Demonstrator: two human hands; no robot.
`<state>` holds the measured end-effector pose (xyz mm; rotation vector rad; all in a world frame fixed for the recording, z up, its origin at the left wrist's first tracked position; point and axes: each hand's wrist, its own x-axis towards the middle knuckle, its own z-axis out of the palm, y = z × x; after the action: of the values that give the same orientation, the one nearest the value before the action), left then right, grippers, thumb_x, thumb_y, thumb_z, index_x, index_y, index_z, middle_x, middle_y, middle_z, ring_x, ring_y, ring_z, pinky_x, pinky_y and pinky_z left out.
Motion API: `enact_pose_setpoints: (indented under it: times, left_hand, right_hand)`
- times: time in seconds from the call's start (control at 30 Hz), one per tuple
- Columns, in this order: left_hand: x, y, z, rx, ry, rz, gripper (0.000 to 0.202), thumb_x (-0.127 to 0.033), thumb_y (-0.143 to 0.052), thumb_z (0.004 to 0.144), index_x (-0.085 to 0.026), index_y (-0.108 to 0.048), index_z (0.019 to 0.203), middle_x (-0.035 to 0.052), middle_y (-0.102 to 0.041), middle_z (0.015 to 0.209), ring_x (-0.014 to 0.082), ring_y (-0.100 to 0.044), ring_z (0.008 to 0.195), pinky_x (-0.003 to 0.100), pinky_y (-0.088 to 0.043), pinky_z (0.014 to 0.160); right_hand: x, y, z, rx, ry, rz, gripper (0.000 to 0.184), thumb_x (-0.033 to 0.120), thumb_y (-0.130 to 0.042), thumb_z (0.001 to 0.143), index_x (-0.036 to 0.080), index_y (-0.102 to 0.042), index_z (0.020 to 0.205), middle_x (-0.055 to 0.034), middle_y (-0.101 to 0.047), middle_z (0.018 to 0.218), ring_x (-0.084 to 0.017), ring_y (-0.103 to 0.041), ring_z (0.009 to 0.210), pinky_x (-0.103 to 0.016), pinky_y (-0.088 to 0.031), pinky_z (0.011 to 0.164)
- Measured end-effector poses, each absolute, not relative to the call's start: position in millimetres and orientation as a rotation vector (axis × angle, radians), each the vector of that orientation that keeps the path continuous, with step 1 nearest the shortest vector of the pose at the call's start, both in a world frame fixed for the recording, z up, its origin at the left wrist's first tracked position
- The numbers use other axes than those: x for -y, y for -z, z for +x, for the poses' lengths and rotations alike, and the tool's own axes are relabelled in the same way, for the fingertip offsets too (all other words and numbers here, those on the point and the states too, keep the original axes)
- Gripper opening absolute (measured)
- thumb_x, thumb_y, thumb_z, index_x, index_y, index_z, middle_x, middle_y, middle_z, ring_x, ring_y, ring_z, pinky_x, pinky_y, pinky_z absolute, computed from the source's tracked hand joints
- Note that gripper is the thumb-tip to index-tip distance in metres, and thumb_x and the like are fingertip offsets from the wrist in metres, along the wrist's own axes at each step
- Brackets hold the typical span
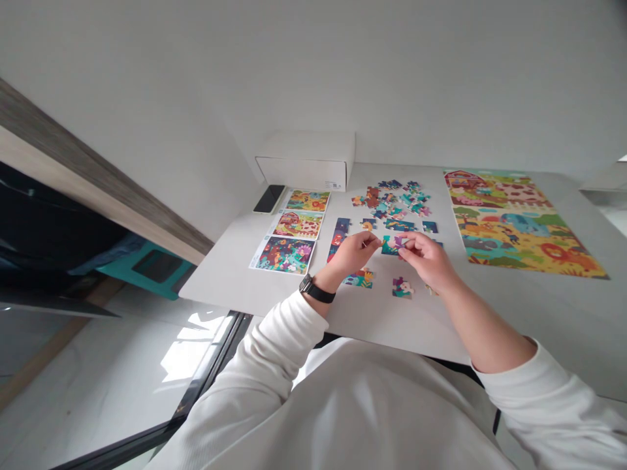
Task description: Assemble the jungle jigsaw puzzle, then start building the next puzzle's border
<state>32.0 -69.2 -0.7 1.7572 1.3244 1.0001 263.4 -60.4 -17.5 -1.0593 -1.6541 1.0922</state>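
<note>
My left hand (353, 252) and my right hand (425, 256) meet over the white table (514, 307), fingers pinched on a joined clump of puzzle pieces (393, 244) held between them. A black watch (316, 289) is on my left wrist. Small assembled bits lie just below the hands: one (360, 279) under the left hand, another (402, 287) under the right. A pile of loose pieces (394, 199) is spread beyond the hands. A dark assembled strip (339, 236) lies to the left of my left hand.
A finished colourful animal puzzle (514, 222) lies at the right. Three picture cards (294, 228) lie in a column at the left, with a black phone (269, 198) beside them. A white box (306, 160) stands against the wall. A teal stool (147, 266) is beyond the table's left edge.
</note>
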Motion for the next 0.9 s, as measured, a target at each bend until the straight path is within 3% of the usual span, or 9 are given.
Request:
enact_pose_setpoints:
  times: [0.47,0.7,0.9]
  left_hand:
    - [69,-2,30,-1.346,-0.968,1.842,0.030,-0.043,-0.058,0.100,-0.019,-0.062,0.082,-0.0017,-0.060,0.071,0.0144,-0.050,0.069,0.028,-0.038,0.067]
    - [67,1,27,-1.339,-0.960,1.838,0.030,-0.044,-0.058,0.098,-0.020,-0.061,0.081,-0.0011,-0.061,0.073,0.0153,-0.052,0.070,0.028,-0.039,0.067]
    - [68,-1,27,-1.354,-0.940,1.840,0.030,-0.047,-0.057,0.096,-0.021,-0.062,0.082,-0.0001,-0.063,0.074,0.0165,-0.055,0.072,0.029,-0.040,0.070]
  right_hand:
    - [59,19,267,1.720,-1.054,-1.079,0.041,0.048,-0.077,0.092,0.027,-0.073,0.127,0.0010,-0.067,0.082,-0.019,-0.064,0.073,-0.035,-0.054,0.072]
    - [58,14,273,1.767,-1.094,-1.085,0.039,0.051,-0.065,0.102,0.027,-0.073,0.132,-0.0041,-0.077,0.094,-0.024,-0.074,0.091,-0.041,-0.057,0.089]
    - [58,12,275,1.796,-1.047,-1.088,0.037,0.048,-0.058,0.105,0.027,-0.075,0.131,-0.0034,-0.076,0.094,-0.023,-0.073,0.091,-0.040,-0.057,0.089]
